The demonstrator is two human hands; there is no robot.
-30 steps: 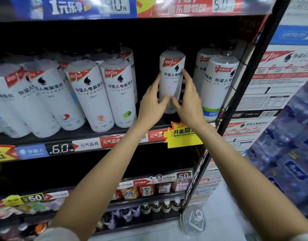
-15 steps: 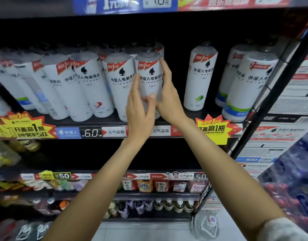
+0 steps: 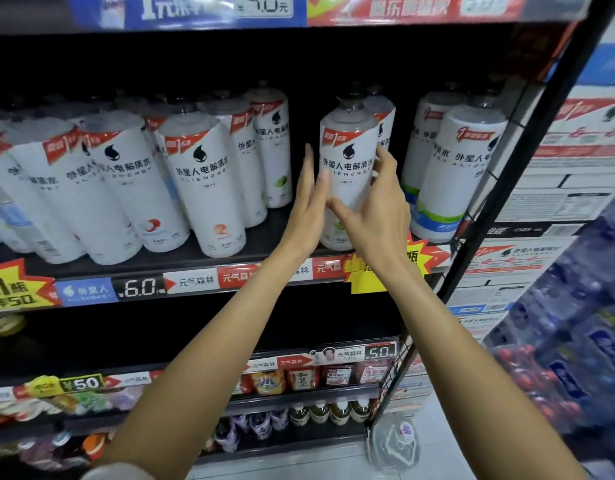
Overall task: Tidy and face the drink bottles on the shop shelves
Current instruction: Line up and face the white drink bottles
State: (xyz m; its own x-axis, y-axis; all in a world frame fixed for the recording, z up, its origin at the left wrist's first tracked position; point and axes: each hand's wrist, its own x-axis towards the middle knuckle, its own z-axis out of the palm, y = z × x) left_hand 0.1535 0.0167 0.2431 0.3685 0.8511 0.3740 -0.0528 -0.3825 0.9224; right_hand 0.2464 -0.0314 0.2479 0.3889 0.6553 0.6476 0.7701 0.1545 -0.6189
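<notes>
A white bottle [image 3: 347, 168] stands upright at the front of the middle shelf [image 3: 195, 261], label facing out, with a gap on its left. The right hand [image 3: 375, 209] curls round its right side, thumb across the front. The left hand [image 3: 309, 206] lies flat with straight fingers along its left side. More bottles [image 3: 202, 181] stand in rows on either side.
</notes>
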